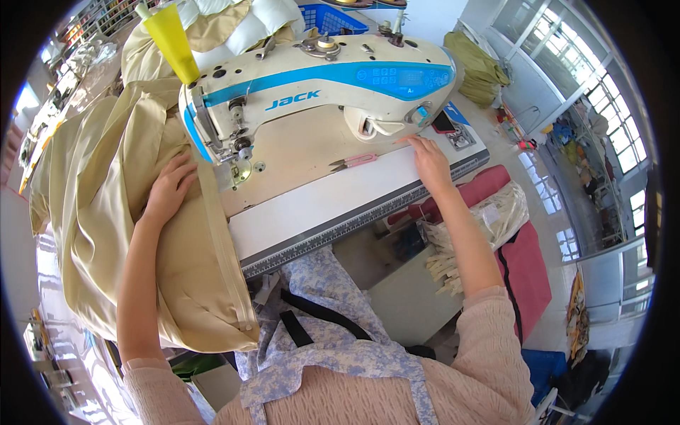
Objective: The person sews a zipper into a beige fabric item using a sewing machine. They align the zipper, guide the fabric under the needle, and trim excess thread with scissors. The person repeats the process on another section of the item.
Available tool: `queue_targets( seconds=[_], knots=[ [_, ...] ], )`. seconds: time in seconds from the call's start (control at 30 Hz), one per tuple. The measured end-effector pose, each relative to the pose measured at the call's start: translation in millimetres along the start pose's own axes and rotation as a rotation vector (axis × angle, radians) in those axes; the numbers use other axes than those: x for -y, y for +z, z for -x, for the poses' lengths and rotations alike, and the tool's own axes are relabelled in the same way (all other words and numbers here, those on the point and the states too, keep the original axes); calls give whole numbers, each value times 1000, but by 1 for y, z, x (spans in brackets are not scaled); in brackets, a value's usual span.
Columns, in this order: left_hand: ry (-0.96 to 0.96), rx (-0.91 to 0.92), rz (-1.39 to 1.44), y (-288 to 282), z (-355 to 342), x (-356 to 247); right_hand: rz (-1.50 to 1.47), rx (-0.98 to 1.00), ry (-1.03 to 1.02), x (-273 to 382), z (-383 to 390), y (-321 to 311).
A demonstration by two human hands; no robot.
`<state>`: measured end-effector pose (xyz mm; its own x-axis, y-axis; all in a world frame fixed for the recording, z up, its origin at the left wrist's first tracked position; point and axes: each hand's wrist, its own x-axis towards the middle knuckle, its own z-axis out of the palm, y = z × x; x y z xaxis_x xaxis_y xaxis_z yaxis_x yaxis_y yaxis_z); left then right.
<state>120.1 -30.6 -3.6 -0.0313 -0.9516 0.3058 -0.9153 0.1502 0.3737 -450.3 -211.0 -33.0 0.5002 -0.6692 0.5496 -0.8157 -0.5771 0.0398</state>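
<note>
A large piece of beige fabric [106, 212] lies over the left side of the sewing table and hangs down its front. My left hand [171, 187] rests on this fabric, fingers stretched out and pressed on it, left of the needle area. The white and blue sewing machine [312, 81] stands across the table, its needle end next to the fabric's edge. At the right, my right hand [428, 161] lies on the white tabletop [333, 191] with fingers extended below the machine's dial, nothing visible in it. Pink-handled thread snips [354, 162] lie on the table between my hands.
A yellow plastic cone [172, 44] stands at the machine's left end. A dark phone-like object [443, 122] lies behind my right hand. A measuring scale [340, 228] runs along the table's front edge. Red fabric [528, 276] and plastic-wrapped pieces [489, 216] sit at the right.
</note>
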Motion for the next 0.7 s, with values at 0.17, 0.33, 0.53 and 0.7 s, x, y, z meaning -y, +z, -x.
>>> queue_targets(
  seconds=[0.17, 0.33, 0.53, 0.7],
  knots=[
    [-15, 2, 19, -40, 77, -62, 337, 211, -216, -35, -23, 31],
    [64, 79, 112, -13, 123, -99, 412, 242, -400, -47, -38, 33],
    [59, 24, -16, 24, 90, -52, 192, 196, -366, -38, -31, 6],
    [77, -10, -8, 33, 71, -30, -794, 265, 315, 37, 2, -37]
  ],
)
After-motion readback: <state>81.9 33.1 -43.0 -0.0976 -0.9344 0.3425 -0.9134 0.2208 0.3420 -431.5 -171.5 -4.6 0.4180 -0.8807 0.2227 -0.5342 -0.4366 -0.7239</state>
